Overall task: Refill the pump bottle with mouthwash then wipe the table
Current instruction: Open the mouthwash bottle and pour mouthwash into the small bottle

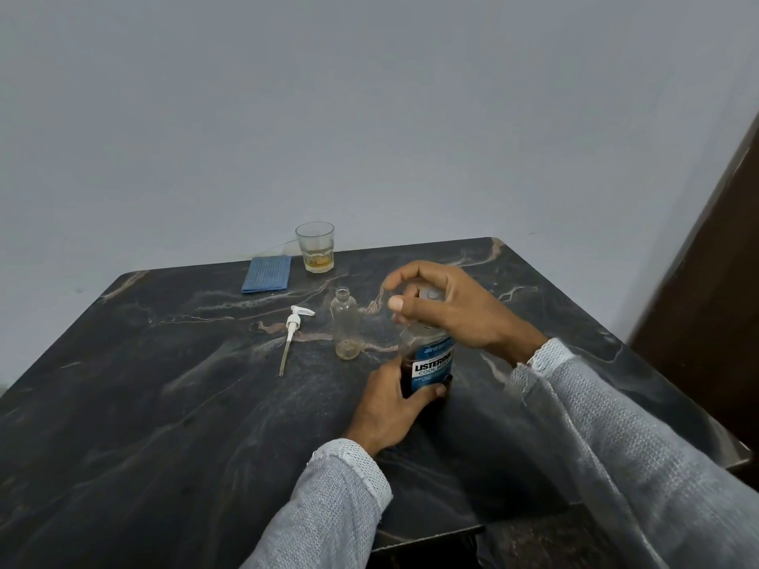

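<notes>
A mouthwash bottle (431, 359) with a blue label and dark liquid stands upright on the dark marble table (164, 404). My left hand (390, 408) grips its lower body. My right hand (447, 310) curls over its grey cap (431, 295), fingers around it. Just left of them stands the clear, uncapped pump bottle (346, 324), which looks empty. Its white pump head (293, 326) with the dip tube lies flat on the table further left. A folded blue cloth (267, 273) lies near the far edge.
A drinking glass (315, 248) with a little amber liquid stands at the far edge beside the cloth. A grey wall runs behind the table. A dark wooden panel (706, 289) rises at the right. The table's near edge drops off by my right sleeve.
</notes>
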The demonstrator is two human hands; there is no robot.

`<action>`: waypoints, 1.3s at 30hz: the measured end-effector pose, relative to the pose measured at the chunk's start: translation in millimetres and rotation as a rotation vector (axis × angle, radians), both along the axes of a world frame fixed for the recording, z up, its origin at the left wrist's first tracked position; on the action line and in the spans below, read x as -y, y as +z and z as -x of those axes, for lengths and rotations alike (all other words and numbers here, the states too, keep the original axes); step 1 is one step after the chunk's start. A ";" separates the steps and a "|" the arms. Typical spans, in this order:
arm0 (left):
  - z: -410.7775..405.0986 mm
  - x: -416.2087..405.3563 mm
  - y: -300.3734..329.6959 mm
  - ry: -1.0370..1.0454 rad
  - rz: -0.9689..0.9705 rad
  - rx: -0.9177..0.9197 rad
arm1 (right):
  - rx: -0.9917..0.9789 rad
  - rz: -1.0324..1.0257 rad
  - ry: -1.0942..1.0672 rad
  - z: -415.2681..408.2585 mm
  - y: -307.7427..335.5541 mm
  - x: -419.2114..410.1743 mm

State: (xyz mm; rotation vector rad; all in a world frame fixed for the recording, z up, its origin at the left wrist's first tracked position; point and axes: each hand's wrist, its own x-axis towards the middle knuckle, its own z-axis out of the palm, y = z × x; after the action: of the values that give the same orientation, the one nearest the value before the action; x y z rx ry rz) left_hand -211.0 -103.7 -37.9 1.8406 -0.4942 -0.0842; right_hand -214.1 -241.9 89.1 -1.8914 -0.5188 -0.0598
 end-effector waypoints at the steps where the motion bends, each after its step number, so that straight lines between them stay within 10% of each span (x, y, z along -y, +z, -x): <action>1: 0.4 -0.2 -0.6 0.008 -0.002 -0.011 | 0.065 0.017 -0.102 1.4 -4.7 -3.7; 8: 3.0 -0.4 -5.2 0.046 0.065 -0.032 | 0.240 -0.088 -0.706 11.2 -29.5 -38.8; 31: -4.6 -3.5 -8.2 -0.071 0.113 -0.039 | 0.003 0.109 0.159 -3.8 6.2 3.0; 36: -4.3 -3.2 -10.5 -0.052 0.074 -0.024 | 0.016 0.075 0.016 -6.5 -3.0 2.2; 39: -4.0 -3.2 -10.5 -0.046 0.051 -0.037 | 0.269 0.409 -0.296 -1.3 -6.6 3.3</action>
State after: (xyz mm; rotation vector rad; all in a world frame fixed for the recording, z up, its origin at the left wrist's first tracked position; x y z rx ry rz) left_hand -207.0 -100.5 -48.4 1.7751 -0.5087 -0.1351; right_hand -212.7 -245.2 82.5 -2.3681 -0.4493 -0.4363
